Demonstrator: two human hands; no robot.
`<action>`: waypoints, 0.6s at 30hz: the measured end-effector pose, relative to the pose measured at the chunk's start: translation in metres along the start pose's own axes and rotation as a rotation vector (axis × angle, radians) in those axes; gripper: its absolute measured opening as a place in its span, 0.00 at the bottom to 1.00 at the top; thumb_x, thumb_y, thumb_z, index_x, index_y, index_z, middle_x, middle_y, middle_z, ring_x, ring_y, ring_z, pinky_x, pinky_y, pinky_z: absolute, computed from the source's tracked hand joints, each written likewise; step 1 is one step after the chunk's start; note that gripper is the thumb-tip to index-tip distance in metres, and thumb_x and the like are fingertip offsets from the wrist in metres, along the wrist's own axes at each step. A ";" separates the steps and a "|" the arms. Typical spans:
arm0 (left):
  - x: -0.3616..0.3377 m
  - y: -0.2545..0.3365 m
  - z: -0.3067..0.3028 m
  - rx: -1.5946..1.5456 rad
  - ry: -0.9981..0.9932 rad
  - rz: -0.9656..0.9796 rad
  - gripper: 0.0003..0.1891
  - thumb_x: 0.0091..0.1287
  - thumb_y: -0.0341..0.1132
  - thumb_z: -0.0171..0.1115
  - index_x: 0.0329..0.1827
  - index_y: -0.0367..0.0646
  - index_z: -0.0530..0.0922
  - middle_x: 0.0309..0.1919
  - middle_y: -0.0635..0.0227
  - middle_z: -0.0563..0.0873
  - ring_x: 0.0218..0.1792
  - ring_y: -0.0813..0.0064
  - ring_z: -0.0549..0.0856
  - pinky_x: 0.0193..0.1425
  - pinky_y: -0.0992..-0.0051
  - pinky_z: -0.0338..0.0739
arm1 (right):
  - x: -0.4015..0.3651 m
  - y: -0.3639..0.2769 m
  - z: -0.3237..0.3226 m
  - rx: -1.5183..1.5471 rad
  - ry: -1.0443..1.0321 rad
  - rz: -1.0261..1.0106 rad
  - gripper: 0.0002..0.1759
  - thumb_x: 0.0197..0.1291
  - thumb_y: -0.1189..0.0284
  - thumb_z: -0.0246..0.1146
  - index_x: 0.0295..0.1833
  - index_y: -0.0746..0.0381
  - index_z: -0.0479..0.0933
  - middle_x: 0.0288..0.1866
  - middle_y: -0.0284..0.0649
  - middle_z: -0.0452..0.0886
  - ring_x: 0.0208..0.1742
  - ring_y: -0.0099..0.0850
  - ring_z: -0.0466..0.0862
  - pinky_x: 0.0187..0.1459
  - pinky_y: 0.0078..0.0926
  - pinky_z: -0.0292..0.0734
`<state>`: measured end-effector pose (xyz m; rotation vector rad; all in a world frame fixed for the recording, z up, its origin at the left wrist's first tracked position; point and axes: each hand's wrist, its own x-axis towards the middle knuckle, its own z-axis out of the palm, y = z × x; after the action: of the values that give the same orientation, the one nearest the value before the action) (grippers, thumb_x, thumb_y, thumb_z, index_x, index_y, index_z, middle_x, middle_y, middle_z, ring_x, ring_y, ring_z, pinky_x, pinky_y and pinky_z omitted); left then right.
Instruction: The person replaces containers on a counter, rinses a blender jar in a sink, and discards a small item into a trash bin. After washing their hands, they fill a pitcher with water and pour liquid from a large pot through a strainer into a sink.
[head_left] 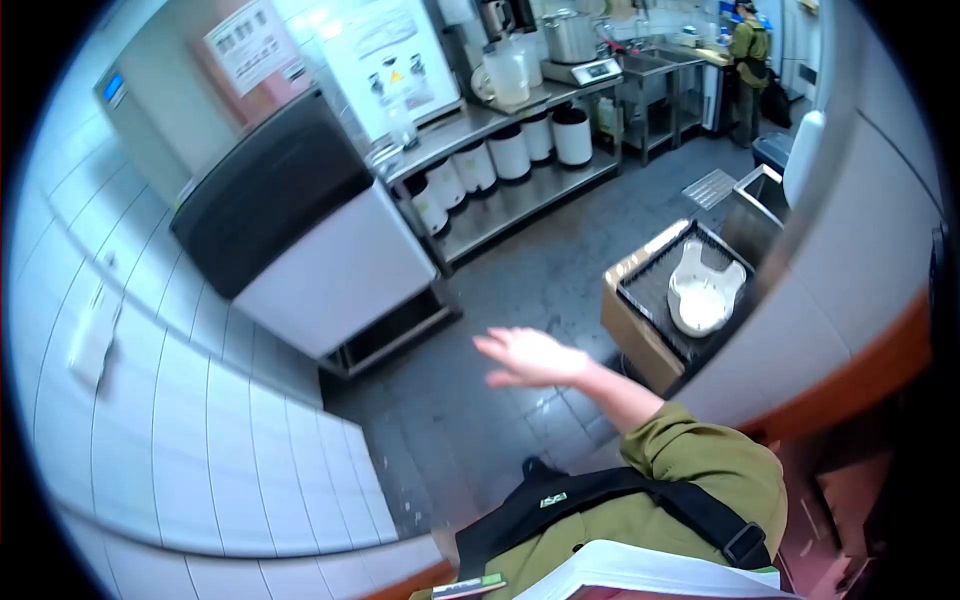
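My right hand (530, 357) reaches out across the middle of the view, above the dark tiled floor (520, 430). Its fingers are stretched out and slightly blurred, and it holds nothing. A rolled olive sleeve (690, 450) covers the upper part of that arm. My left hand is out of sight. At the bottom edge, in front of my black apron (580, 500), lies a white sheet-like thing (640, 570); what supports it is hidden.
An ice-machine-like cabinet (330, 270) with a dark lid stands left. Behind it runs a steel counter (470, 130) with white canisters (510, 152) underneath. At right, a carton (645, 335) bears a black tray (650, 285) with a white piece (705, 290). A person (750, 60) stands far back.
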<state>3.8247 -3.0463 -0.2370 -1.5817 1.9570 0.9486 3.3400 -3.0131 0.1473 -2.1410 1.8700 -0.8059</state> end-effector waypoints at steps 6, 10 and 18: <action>0.280 0.255 -0.212 0.729 0.240 0.497 0.09 0.52 0.32 0.50 0.31 0.42 0.78 0.30 0.59 0.80 0.33 0.65 0.80 0.36 0.68 0.74 | 0.047 0.181 -0.067 0.587 -0.121 0.395 0.33 0.54 0.52 0.53 0.58 0.64 0.61 0.53 0.50 0.71 0.53 0.38 0.72 0.52 0.28 0.67; 0.349 0.626 -0.300 -0.205 0.303 0.453 0.18 0.50 0.27 0.48 0.44 0.51 0.77 0.41 0.63 0.80 0.44 0.70 0.79 0.49 0.76 0.71 | 0.022 0.322 -0.115 0.501 0.099 0.756 0.28 0.55 0.59 0.56 0.56 0.65 0.64 0.48 0.46 0.74 0.49 0.32 0.74 0.51 0.25 0.67; 0.426 0.993 -0.303 0.211 -0.662 1.161 0.21 0.54 0.30 0.51 0.53 0.43 0.70 0.45 0.61 0.78 0.45 0.72 0.77 0.50 0.75 0.69 | 0.058 0.594 -0.261 0.121 0.828 1.030 0.23 0.51 0.65 0.58 0.49 0.69 0.69 0.39 0.47 0.78 0.40 0.33 0.79 0.43 0.26 0.72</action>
<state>2.7837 -3.4469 -0.1103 0.1660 2.2328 1.3387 2.7002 -3.1263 0.0973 -0.4947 2.7049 -1.5132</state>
